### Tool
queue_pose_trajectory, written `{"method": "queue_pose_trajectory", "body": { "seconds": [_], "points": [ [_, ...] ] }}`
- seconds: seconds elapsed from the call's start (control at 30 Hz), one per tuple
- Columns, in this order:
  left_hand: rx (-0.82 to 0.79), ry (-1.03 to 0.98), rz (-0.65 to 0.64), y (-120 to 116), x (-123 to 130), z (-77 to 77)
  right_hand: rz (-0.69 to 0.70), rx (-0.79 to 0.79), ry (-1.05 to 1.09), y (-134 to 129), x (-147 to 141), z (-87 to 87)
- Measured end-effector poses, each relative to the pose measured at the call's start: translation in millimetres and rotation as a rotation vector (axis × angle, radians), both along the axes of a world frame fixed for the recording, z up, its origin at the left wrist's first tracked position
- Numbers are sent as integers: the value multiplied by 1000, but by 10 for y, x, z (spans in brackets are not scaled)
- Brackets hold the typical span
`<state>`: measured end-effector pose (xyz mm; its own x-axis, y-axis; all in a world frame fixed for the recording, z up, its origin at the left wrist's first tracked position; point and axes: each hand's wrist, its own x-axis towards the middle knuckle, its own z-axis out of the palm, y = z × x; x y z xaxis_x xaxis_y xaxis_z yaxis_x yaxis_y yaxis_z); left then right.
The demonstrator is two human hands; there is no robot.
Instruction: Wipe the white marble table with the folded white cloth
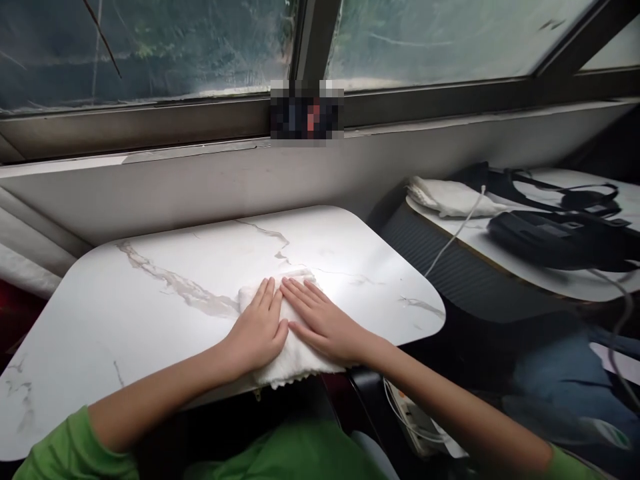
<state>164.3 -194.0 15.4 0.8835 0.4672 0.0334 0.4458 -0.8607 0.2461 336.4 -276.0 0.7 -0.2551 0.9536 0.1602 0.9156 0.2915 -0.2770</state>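
A white cloth [295,357] lies on a white marble-patterned table [150,313], its scalloped edge hanging over the near side. My left hand [260,327] rests flat on the left part of the cloth, fingers extended and pointing away from me. Flat on the cloth's right part lies my right hand [323,320], its fingers stretched toward the upper left. The fingertips of both hands are close together. Neither hand is wrapped round anything.
To the right, a second table [465,230] holds a white bundle [453,198], a black bag [560,237] and cables. Windows [430,40] and a low wall [200,190] stand behind the tables. A power strip [413,420] is below, near my right forearm.
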Motion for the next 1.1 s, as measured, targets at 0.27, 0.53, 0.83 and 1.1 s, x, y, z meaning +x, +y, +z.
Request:
{"method": "queue_pose_trajectory", "body": {
  "seconds": [0.27, 0.53, 0.83, 1.1],
  "points": [
    [78, 12, 163, 1093, 848, -91, -213, -8, 53, 1310, 547, -71],
    [170, -46, 226, 1828, 1387, -157, -359, 120, 65, 2093, 933, -137],
    [156, -41, 140, 1055, 1161, -154, -345, 50, -10, 1181, 737, -135],
    [82, -50, -20, -276, 816, -119, -326, 108, -30, -348, 432, -172]
  ]
}}
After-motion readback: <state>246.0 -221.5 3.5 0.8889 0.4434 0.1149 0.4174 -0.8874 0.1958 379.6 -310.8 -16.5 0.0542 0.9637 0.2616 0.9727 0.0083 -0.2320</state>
